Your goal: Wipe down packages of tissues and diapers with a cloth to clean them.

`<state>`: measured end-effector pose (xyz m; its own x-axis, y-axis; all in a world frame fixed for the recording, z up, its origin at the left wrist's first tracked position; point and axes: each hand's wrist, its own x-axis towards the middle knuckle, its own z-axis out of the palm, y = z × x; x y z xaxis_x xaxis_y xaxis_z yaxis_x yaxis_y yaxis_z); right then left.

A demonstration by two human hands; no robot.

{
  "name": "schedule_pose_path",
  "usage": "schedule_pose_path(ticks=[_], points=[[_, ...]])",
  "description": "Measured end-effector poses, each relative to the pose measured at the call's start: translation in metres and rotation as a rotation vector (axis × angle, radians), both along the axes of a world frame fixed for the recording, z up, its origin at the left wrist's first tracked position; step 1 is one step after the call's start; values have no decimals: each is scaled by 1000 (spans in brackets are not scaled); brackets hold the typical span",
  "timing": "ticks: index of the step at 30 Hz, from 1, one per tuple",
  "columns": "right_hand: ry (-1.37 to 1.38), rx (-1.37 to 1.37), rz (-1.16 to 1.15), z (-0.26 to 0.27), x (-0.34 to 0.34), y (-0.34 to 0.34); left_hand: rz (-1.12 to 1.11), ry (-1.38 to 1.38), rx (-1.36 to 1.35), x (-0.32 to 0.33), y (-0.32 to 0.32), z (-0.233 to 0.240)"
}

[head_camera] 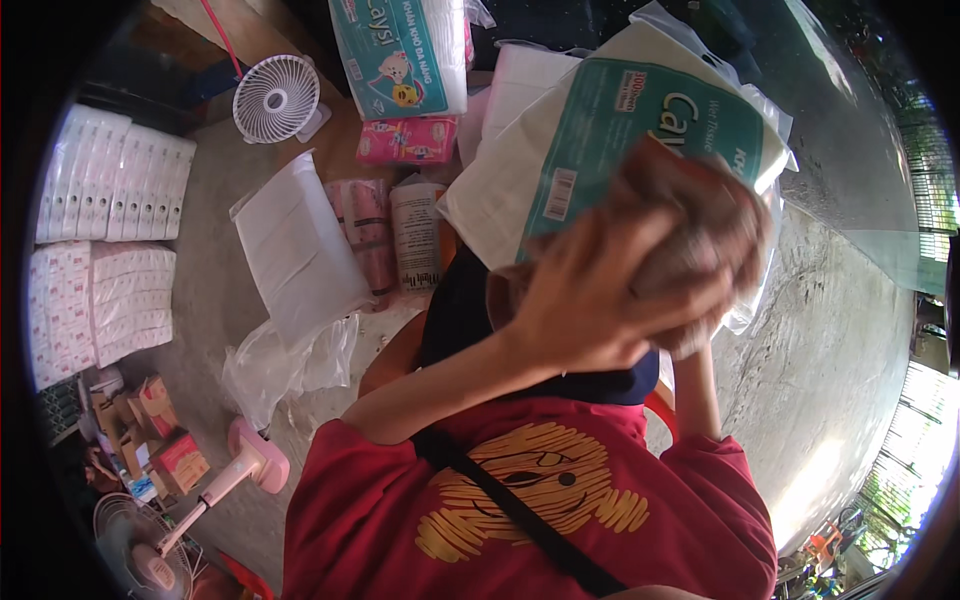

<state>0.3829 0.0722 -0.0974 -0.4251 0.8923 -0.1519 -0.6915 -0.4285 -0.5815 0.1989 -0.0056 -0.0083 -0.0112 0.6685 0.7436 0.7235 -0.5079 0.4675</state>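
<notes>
My left hand (607, 289) presses against a crumpled brown cloth (697, 232), its fingers spread over the near side. Both are blurred. The cloth is bunched up above a large pack of dry tissues (525, 150) with a teal label, which leans over my lap. My right hand is hidden behind the cloth and the other hand; only its forearm (696, 390) shows. Another teal-labelled tissue pack (405, 52) stands beyond, on top of a pink tissue pack (409, 140). A white wrapped pack (296, 247) lies to the left, beside pink rolls (364, 232) and a labelled roll (416, 232).
A small white fan (276, 99) stands at the upper left. Stacked tissue packs (105, 180) line the far left. Clear plastic film (292, 367) lies on the concrete floor. A pink standing fan (232, 465) and cardboard boxes (176, 457) are at the lower left.
</notes>
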Motion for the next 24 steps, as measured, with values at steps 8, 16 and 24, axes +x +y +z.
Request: schedule_pose_path(ticks=[8, 16, 24], points=[[10, 48, -28, 4, 15, 14, 135, 78, 0, -28, 10, -13], [168, 140, 90, 4, 7, 15, 407, -17, -26, -77, 27, -1], [-30, 97, -18, 9, 20, 8, 40, 204, 101, 18, -13, 6]])
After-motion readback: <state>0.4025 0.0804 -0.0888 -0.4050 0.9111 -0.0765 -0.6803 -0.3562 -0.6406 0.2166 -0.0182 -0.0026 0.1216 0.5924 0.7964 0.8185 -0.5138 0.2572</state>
